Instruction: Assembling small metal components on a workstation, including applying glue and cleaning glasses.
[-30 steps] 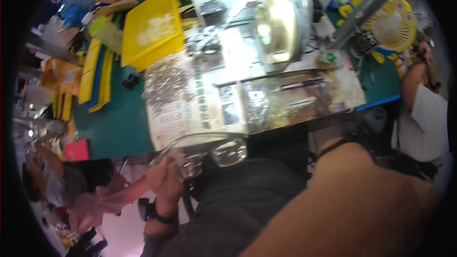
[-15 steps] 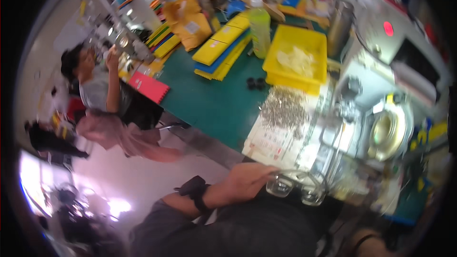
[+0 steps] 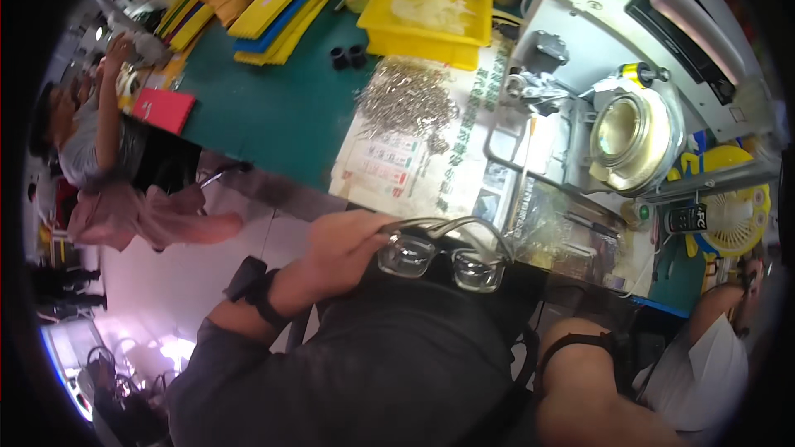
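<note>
My left hand is closed on one end of a pair of eyeglasses, pinching it near a temple. The clear lenses face me, and the glasses hang in front of my dark shirt, close to the table's front edge. My right hand, with a black band at the wrist, is low at the right below the table edge. Its fingers are hidden. Beyond the glasses, a heap of small shiny metal parts lies on a printed paper sheet.
A yellow tray holding pale material stands behind the heap. Right of the sheet is a lit machine with a round metal dish. Yellow and blue folders lie at the back left. One person sits at left; another's arm shows at right.
My view has turned, so the bench and glasses sit further left and higher. My left hand still grips the eyeglasses. More of my right forearm has come into view.
</note>
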Motion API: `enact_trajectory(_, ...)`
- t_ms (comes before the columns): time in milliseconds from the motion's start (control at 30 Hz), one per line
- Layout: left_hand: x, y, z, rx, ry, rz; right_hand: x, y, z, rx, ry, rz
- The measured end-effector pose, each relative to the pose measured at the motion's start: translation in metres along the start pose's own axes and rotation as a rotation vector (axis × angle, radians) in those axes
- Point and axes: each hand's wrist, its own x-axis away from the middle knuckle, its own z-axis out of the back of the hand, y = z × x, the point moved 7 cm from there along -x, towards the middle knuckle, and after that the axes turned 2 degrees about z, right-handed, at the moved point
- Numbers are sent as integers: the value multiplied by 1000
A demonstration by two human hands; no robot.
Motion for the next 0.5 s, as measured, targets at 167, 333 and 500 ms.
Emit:
enact_trajectory(167, -2, 0, -3, 38, -52, 4, 14, 9, 7, -909, 227, -248)
enact_trajectory(333, 5, 7, -2, -23, 2, -37, 17, -1, 7, -1265, 512, -137)
enact_trajectory(500, 6, 0, 0, -26, 4, 63, 14, -3, 13, -1383, 567, -87)
